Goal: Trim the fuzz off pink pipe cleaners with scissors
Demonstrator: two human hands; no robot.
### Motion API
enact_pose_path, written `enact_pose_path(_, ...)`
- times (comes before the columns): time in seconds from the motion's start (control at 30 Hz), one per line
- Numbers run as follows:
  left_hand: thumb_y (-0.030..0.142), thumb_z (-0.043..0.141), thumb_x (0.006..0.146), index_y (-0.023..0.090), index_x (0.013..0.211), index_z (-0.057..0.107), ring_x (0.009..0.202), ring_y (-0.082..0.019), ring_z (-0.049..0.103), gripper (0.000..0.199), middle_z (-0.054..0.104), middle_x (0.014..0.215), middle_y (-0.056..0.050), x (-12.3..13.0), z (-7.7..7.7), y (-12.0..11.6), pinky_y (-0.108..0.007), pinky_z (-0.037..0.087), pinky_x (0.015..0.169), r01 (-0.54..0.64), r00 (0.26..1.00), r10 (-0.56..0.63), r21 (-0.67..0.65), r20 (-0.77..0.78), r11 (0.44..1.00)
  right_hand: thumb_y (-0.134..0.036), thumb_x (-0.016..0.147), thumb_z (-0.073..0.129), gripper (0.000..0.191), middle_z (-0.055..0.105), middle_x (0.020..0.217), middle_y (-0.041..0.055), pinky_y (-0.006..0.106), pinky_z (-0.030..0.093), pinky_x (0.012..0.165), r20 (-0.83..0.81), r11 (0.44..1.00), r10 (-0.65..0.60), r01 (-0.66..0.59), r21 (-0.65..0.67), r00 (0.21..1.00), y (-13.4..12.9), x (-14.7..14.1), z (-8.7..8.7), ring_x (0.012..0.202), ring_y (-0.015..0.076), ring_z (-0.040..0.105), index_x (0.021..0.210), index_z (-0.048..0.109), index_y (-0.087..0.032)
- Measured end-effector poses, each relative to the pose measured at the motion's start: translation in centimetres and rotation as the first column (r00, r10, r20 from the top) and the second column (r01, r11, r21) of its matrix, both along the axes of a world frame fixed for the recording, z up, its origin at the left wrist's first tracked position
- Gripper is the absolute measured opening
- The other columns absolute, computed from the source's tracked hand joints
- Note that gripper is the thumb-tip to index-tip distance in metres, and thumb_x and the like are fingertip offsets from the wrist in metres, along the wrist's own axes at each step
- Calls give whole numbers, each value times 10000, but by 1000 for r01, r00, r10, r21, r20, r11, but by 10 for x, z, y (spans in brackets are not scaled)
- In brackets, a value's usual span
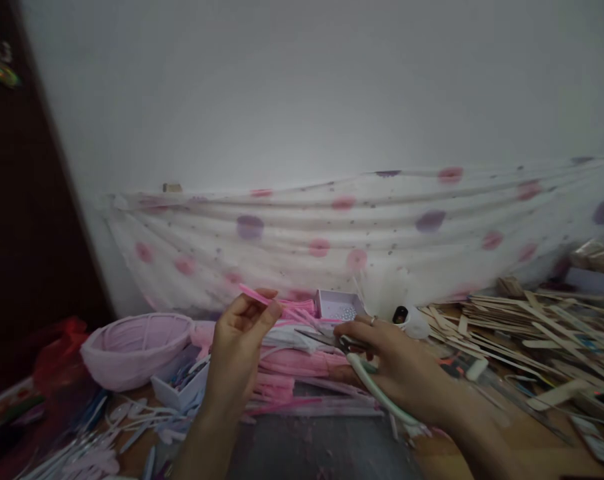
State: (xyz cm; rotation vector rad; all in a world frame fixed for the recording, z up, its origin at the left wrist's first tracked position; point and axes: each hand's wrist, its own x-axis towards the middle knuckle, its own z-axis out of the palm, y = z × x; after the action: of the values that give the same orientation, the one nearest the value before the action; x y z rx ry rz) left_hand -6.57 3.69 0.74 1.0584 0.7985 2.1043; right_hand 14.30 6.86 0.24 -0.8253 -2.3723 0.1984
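Along the back of the tabletop (527,437), a white cloth with pink and purple dots (372,233) is hanging in folds against the wall. To the right, a heap of flat wooden sticks (542,327) is lying spread over the surface, and to the left a pink woven basket (132,347) is sitting just beside a bundle of pink strips (302,367). In the middle, the person's left hand (239,347) is rising upright, its fingers (269,313) pinching one thin pink strip (255,295) at the tips, so that the strip is sticking out to the upper left above the bundle. The right hand (397,367) is closing its fingers (355,328) around a pair of scissors (347,347); the blades are pointing left toward the left hand and lying apart from the strip, below and to its right, while the pale green handle is trailing back under the palm. Behind the hands, a small white box (338,305) is standing open, and a little white bottle with a dark cap (409,319) is lying near the sticks.
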Motion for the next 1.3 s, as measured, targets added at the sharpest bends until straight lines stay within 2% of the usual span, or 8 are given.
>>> enact_pose_path(0.1,222,844,577,181,787,727,662,-64,596,245,657,668,22,0,0,-3,-147,455,662,3,999,-3,6,-39,1000,-390,801,662,193,633,760,1,258,391,590,-19,1000,21,-22,-18,1000,0,-4,0,677,152,570,885,639,-217)
enact_pose_path(0.23,224,844,578,188,770,728,619,-54,589,227,653,626,28,1,2,-6,-125,443,612,-2,999,3,22,-48,1000,-406,799,660,220,641,756,12,253,370,575,-56,999,4,-1,50,998,2,-5,-2,654,149,567,888,649,-205)
enact_pose_path(0.4,206,864,528,185,715,726,603,-48,607,232,662,608,28,6,4,-5,-112,465,622,54,997,-56,33,51,998,-450,790,657,278,599,702,16,255,348,572,-87,976,-28,46,214,996,5,-5,-5,645,159,543,909,670,-200)
enact_pose_path(0.63,172,881,481,169,680,723,626,-38,621,254,674,628,24,8,5,-3,-91,486,655,105,979,-114,59,168,993,-495,809,628,330,579,646,16,243,316,537,-101,958,27,3,287,994,6,-5,-6,584,141,518,854,681,-173)
enact_pose_path(1.03,176,881,490,174,687,725,643,-36,626,251,681,654,28,6,2,-1,-91,495,664,108,975,-122,79,187,991,-525,830,594,372,585,616,18,235,312,521,-134,955,61,-19,295,989,6,-6,-7,554,129,516,820,688,-166)
enact_pose_path(1.3,194,878,498,172,714,725,633,-48,643,265,711,662,4,4,4,-1,-104,492,678,118,979,-127,64,158,991,-502,835,601,343,583,611,16,236,313,518,-177,939,49,16,345,983,10,-9,-13,548,125,521,797,677,-169)
